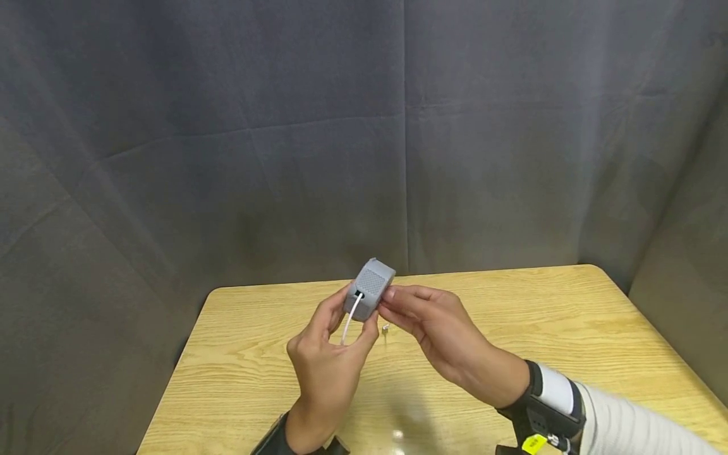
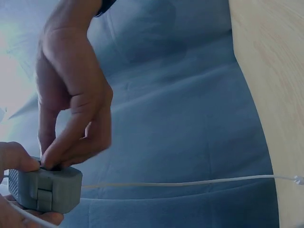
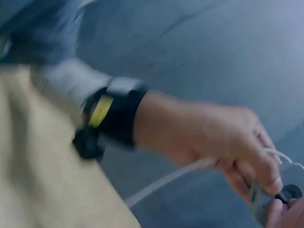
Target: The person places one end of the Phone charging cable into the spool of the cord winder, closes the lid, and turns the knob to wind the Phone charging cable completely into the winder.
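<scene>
A small grey case (image 1: 371, 282) with a textured side is held up above the table. My left hand (image 1: 328, 370) grips it between thumb and fingers. Out of a dark slot in the case runs a white cable (image 1: 351, 317). My right hand (image 1: 440, 332) is at the case's right side, its thumb and fingertips pinching at a dark round part (image 3: 289, 192), which they partly hide. In the left wrist view another stretch of white cable (image 2: 180, 184) extends from behind the case to a small plug (image 2: 298, 180).
Below the hands is a light wooden table (image 1: 244, 354) with rounded back corners. Grey curtains (image 1: 318, 158) enclose it at the back and sides. Both wrists wear black bands; the right one (image 1: 540, 404) bears a yellow tag.
</scene>
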Demonstrator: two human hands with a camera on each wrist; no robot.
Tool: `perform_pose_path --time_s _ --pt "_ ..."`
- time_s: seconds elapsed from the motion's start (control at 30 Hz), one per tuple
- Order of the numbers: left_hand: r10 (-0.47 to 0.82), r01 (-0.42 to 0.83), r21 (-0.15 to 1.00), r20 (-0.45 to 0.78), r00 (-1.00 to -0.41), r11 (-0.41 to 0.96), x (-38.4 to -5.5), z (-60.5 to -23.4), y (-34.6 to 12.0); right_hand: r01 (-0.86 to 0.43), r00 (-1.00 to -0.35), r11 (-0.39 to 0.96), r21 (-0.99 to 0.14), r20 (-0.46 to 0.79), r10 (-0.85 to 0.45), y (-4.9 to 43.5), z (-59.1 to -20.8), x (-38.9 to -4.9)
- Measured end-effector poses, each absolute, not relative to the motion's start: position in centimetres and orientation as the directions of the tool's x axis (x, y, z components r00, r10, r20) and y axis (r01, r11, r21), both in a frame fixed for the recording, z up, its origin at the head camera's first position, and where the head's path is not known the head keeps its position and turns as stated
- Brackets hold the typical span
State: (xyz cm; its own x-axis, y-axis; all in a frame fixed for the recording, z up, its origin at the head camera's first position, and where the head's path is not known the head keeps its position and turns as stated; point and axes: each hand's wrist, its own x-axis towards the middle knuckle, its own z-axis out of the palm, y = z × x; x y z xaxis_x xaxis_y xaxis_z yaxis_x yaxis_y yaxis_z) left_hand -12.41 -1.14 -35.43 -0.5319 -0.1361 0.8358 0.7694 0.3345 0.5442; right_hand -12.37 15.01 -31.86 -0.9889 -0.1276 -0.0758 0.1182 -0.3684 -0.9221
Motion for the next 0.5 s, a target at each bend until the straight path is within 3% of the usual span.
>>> perform_pose_path --time_s 0.07,0.13,0.2,0.27,0.37,0.43,0.5 --pt "-0.141 0.767 0.548 0.833 -0.534 0.334 -12.4 -35.3 -1.2 -0.071 -0.993 -0.266 -0.961 0.093 -0.071 15.0 -32.4 -12.4" --pt "-0.148 0.764 0.560 0.826 -0.544 0.319 -12.4 -35.2 -1.2 -0.349 -0.935 -0.096 -0.932 0.354 -0.034 15.1 -32.9 -12.5" --pt "-0.144 0.763 0.574 0.817 -0.559 0.296 -12.4 -35.1 -1.2 -0.644 -0.764 0.136 -0.753 0.642 -0.061 15.3 -33.3 -12.7" --pt "-0.139 0.758 0.591 0.805 -0.577 0.276 -12.4 -35.1 -1.1 -0.839 -0.503 0.325 -0.437 0.851 -0.154 15.6 -33.6 -13.0" --pt "-0.124 0.748 0.607 0.792 -0.598 0.267 -12.3 -35.0 -1.2 -0.897 -0.170 0.443 0.011 0.915 -0.367 16.3 -33.5 -13.7" --pt "-0.113 0.745 0.610 0.788 -0.605 0.270 -12.3 -35.0 -1.2 -0.876 -0.035 0.435 0.208 0.872 -0.488 16.7 -33.3 -14.0" --pt "-0.102 0.740 0.614 0.784 -0.612 0.274 -12.3 -34.9 -1.3 -0.840 0.051 0.418 0.346 0.817 -0.574 17.1 -33.1 -14.3"
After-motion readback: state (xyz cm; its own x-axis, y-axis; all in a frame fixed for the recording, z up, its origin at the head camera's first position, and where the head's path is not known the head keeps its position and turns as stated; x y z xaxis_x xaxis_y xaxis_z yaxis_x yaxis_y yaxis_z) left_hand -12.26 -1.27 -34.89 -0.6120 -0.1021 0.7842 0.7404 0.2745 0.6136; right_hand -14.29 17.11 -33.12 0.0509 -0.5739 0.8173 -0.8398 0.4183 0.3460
